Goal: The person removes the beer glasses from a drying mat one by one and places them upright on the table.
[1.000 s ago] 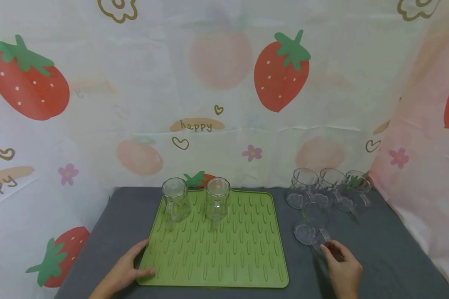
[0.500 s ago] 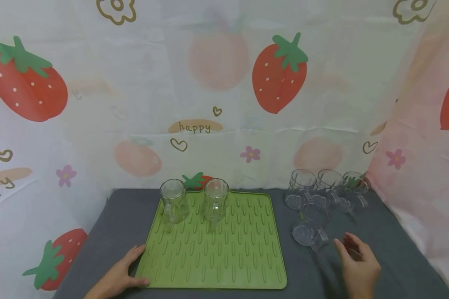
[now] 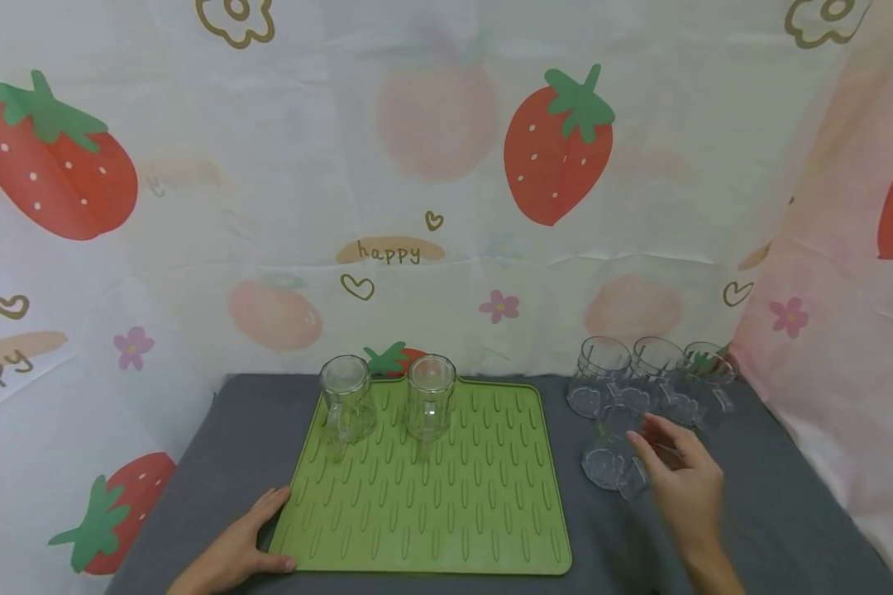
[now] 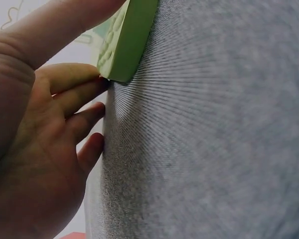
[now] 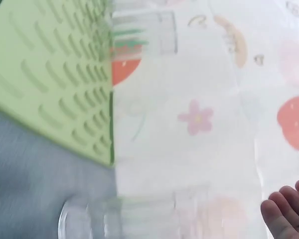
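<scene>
Glass mug (image 3: 612,454) on its side, right of green mat (image 3: 432,487); right hand (image 3: 680,483) reaching over, fingers relaxed, holding nothing; left hand (image 3: 241,549) flat, steadying mat's near-left corner.

The drying mat (image 3: 446,487) looks like matt green silicone, moulded with raised ribs. Under it the grey tablecloth (image 3: 774,512) is a finely woven, matt fabric. The 2 mugs (image 3: 348,397) on the mat and the tipped mug (image 3: 612,450) are clear and glossy, glass or plastic. The strawberry-print backdrop (image 3: 446,182) is thin, smooth, creased sheeting.
</scene>
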The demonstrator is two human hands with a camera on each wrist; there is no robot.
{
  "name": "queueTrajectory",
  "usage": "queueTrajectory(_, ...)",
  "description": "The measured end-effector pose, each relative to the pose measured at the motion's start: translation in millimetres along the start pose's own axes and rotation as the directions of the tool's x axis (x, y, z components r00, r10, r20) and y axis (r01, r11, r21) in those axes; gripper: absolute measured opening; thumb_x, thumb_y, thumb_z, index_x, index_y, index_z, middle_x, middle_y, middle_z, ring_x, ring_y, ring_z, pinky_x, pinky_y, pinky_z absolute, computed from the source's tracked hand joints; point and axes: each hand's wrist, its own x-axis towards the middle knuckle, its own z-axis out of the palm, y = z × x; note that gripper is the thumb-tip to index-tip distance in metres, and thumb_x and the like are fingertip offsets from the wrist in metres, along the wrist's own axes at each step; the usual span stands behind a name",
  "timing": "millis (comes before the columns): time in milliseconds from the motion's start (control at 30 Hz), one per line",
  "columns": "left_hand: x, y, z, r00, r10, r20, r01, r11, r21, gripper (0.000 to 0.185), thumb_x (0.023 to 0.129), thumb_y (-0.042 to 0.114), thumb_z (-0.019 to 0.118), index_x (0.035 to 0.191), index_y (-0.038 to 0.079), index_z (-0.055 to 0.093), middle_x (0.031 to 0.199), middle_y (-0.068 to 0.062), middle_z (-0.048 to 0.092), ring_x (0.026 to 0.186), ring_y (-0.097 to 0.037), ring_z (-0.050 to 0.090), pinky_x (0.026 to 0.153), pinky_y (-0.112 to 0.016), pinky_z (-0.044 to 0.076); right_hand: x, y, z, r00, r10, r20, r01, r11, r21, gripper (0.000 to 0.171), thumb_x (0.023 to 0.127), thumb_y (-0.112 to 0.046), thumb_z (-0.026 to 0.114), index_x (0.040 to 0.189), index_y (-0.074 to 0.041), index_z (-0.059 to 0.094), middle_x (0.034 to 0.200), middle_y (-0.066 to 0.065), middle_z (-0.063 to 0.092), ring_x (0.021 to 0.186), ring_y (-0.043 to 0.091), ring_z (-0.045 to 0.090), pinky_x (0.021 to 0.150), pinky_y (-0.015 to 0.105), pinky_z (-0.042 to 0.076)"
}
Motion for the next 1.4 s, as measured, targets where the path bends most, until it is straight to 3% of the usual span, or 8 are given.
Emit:
queueTrajectory(100, -0.1, -1.4, 0.1, 1.000, 0.006, 0.001, -0.006, 1.000, -0.001, 0.103, 0.078, 0.036, 0.081, 0.152, -0.005, 0.022, 0.155, -0.037, 0.011, 0.141, -0.058, 0.010, 0.099, -0.072, 0.031, 0.6, -7.5, 13.2, 0.996, 0.000, 0.085, -0.004, 0.999, 0.036, 0.034, 0.082, 0.000, 0.076, 0.115, 0.001, 0.069, 0.101, 0.010, 0.068, 0.086, -0.012, 0.059, 0.078, 0.003, 0.049)
queueTrajectory(233, 0.7, -2.4, 0.5, 1.000, 0.004, 0.000, -0.004, 1.000, 0.003, 0.104, 0.077, 0.037, 0.081, 0.152, -0.005, 0.023, 0.156, -0.037, 0.012, 0.141, -0.058, 0.012, 0.099, -0.072, 0.032, -0.8, -15.2, 32.7, 0.982, 0.016, 0.188, -0.037, 0.993, 0.110, 0.036, 0.083, -0.003, 0.075, 0.118, -0.001, 0.068, 0.104, 0.016, 0.068, 0.088, -0.005, 0.062, 0.078, 0.006, 0.050)
queueTrajectory(567, -0.6, 1.1, 1.0, 1.000, -0.001, -0.015, 0.002, 0.999, 0.035, 0.105, 0.075, 0.038, 0.083, 0.152, -0.005, 0.025, 0.155, -0.036, 0.015, 0.141, -0.057, 0.015, 0.099, -0.071, 0.034, -14.3, -18.1, 85.6, 0.940, -0.014, 0.340, -0.048, 0.984, 0.172, 0.038, 0.083, -0.007, 0.076, 0.120, 0.000, 0.067, 0.106, 0.015, 0.069, 0.095, 0.026, 0.068, 0.079, 0.015, 0.055)
queueTrajectory(733, -0.2, 4.7, -0.1, 1.000, -0.007, -0.006, 0.007, 0.999, 0.048, 0.105, 0.075, 0.038, 0.083, 0.151, -0.005, 0.025, 0.155, -0.037, 0.015, 0.140, -0.058, 0.017, 0.099, -0.071, 0.034, -21.7, -19.2, 104.8, 0.918, -0.006, 0.397, -0.079, 0.977, 0.198, 0.037, 0.085, -0.011, 0.075, 0.120, -0.001, 0.067, 0.108, 0.015, 0.069, 0.098, 0.029, 0.067, 0.081, 0.026, 0.058)
queueTrajectory(867, 2.3, 7.3, -2.0, 1.000, -0.016, -0.006, 0.017, 0.997, 0.078, 0.106, 0.074, 0.039, 0.083, 0.150, -0.008, 0.025, 0.153, -0.038, 0.019, 0.140, -0.058, 0.016, 0.105, -0.074, 0.024, -26.8, -21.4, 118.6, 0.898, 0.019, 0.440, -0.111, 0.977, 0.184, 0.037, 0.085, -0.016, 0.075, 0.120, -0.003, 0.067, 0.111, 0.015, 0.070, 0.101, 0.029, 0.067, 0.085, 0.039, 0.058)
queueTrajectory(967, 2.4, 8.0, -2.6, 1.000, -0.022, -0.007, 0.023, 0.996, 0.092, 0.107, 0.074, 0.039, 0.083, 0.150, -0.009, 0.025, 0.152, -0.039, 0.021, 0.139, -0.059, 0.018, 0.106, -0.073, 0.023, -30.8, -23.3, 128.4, 0.886, 0.012, 0.463, -0.103, 0.980, 0.172, 0.039, 0.085, -0.017, 0.076, 0.120, -0.001, 0.066, 0.112, 0.017, 0.069, 0.102, 0.031, 0.066, 0.086, 0.044, 0.057)
queueTrajectory(1133, -1.9, 7.9, -1.3, 0.999, -0.033, -0.016, 0.034, 0.995, 0.089, 0.108, 0.074, 0.041, 0.083, 0.151, -0.005, 0.025, 0.153, -0.038, 0.022, 0.137, -0.058, 0.026, 0.098, -0.069, 0.037, -37.9, -24.0, 143.6, 0.879, -0.011, 0.478, -0.083, 0.981, 0.175, 0.040, 0.085, -0.014, 0.075, 0.119, 0.003, 0.066, 0.111, 0.020, 0.068, 0.100, 0.034, 0.066, 0.084, 0.043, 0.057)
queueTrajectory(1400, -3.4, 7.8, -0.8, 0.999, -0.033, -0.009, 0.034, 0.997, 0.070, 0.107, 0.074, 0.042, 0.083, 0.152, -0.004, 0.024, 0.154, -0.037, 0.020, 0.137, -0.059, 0.025, 0.097, -0.069, 0.037, -49.1, -27.2, 163.3, 0.881, -0.037, 0.472, -0.066, 0.978, 0.199, 0.037, 0.084, -0.010, 0.075, 0.118, 0.004, 0.066, 0.106, 0.020, 0.068, 0.093, 0.032, 0.069, 0.077, 0.031, 0.060)
